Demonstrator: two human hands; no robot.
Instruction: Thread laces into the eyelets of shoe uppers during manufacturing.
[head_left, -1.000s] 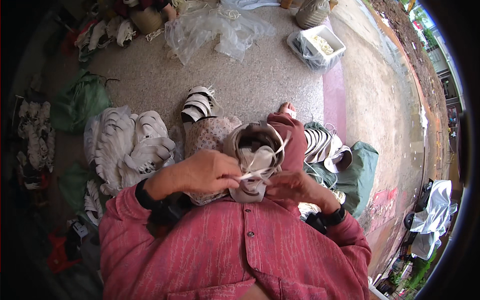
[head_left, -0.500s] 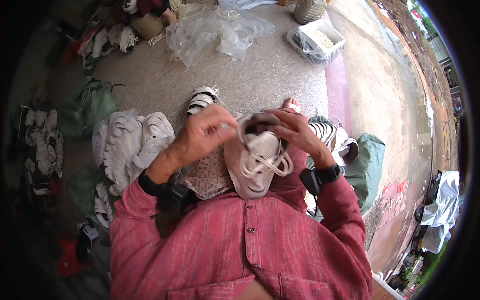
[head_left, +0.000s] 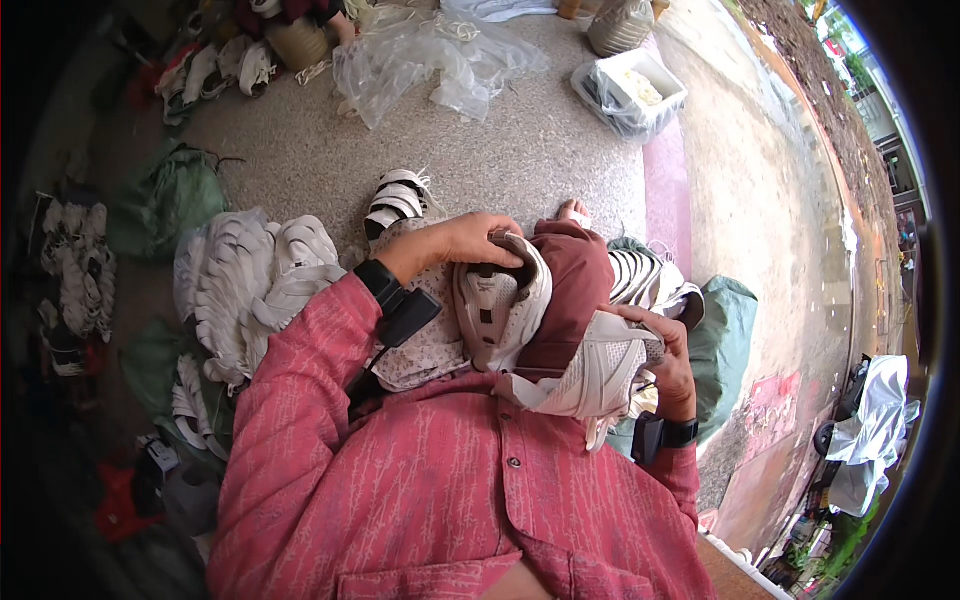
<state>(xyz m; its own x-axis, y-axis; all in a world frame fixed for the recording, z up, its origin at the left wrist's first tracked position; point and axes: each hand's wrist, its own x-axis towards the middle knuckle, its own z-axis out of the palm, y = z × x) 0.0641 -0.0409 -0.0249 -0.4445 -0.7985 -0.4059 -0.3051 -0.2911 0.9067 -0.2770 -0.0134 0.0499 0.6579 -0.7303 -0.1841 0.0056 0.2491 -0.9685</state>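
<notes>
My left hand [head_left: 480, 238] is closed on the rim of a pale shoe upper [head_left: 487, 305] that rests on my lap, its opening facing away from me. On the right, my right hand [head_left: 668, 360] grips a second white shoe upper [head_left: 590, 372], tilted over my right thigh with its toe toward my shirt. The palm side of that hand is partly hidden by the shoe. Patterned cloth [head_left: 425, 350] covers my left thigh beneath the first upper.
Nested white uppers [head_left: 235, 295] are heaped at my left, striped ones [head_left: 640, 272] at my right beside a green sack [head_left: 728, 330]. Another short stack [head_left: 395, 200] stands ahead. Farther off lie clear plastic sheeting [head_left: 440, 65] and a lined white bin [head_left: 640, 88]; a person's hand [head_left: 343, 28] shows top left.
Earlier both hands were at one laced upper on my lap. Now they are apart: my right hand has moved right and nearer with an upper, while my left has taken hold of another.
</notes>
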